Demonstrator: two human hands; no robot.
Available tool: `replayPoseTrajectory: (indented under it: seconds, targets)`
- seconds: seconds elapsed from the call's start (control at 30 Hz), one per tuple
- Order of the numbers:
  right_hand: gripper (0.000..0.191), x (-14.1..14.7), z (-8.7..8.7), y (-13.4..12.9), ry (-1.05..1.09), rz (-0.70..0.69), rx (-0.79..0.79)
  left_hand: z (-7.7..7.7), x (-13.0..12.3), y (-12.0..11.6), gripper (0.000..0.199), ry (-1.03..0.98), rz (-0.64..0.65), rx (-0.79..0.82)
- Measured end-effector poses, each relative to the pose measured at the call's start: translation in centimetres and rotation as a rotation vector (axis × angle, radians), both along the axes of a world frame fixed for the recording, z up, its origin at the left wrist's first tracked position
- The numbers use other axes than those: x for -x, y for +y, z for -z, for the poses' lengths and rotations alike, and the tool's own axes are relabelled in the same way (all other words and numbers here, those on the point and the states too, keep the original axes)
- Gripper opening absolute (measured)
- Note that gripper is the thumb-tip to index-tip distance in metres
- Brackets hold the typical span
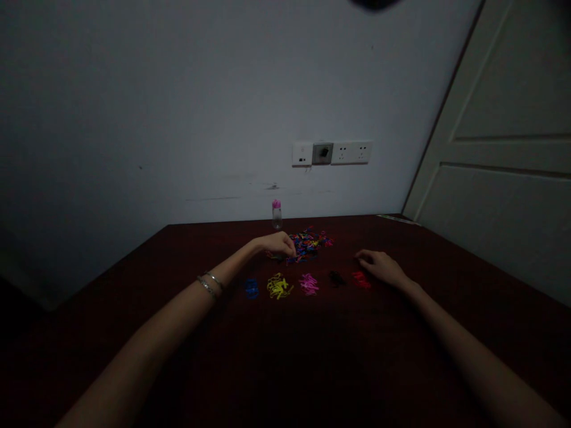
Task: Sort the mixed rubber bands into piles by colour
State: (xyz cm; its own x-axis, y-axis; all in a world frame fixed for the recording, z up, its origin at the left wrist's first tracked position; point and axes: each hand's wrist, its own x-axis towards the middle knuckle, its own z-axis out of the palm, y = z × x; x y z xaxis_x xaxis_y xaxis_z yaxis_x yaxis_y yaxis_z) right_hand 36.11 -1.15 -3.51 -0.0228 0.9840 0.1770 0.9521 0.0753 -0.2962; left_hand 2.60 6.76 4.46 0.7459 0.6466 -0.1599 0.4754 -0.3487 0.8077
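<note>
My left hand (280, 243) is at the left edge of a mixed pile of small coloured bands (307, 245), its fingers curled together and their tips hidden. Whatever it pinches, if anything, does not show. My right hand (380, 266) rests on the table with loosely bent fingers, thumb a little apart, beside a small group of red bands (361, 280); no object shows in it. Nearer to me, in a row with the red ones, lie separate groups of blue bands (251, 288), yellow bands (279, 286), pink bands (308, 284) and black bands (336, 278).
A small clear bottle with a pink cap (277, 215) stands behind the mixed pile, near the wall. The dark red table (285, 345) reaches back to the pale wall, which carries power sockets (351, 153). A panelled door (504, 137) is at the right. The light is dim.
</note>
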Motion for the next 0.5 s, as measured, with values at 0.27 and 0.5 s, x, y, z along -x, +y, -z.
replayPoseTrajectory:
  seconds: [0.27,0.5]
  targets:
    - [0.032,-0.3,0.3,0.1,-0.006,-0.011,-0.012,-0.5,2.2,-2.3,0.016,0.281,0.083,0.257]
    - [0.032,-0.3,0.3,0.1,-0.01,-0.012,-0.023,0.3,3.6,-1.2,0.022,0.241,-0.003,0.323]
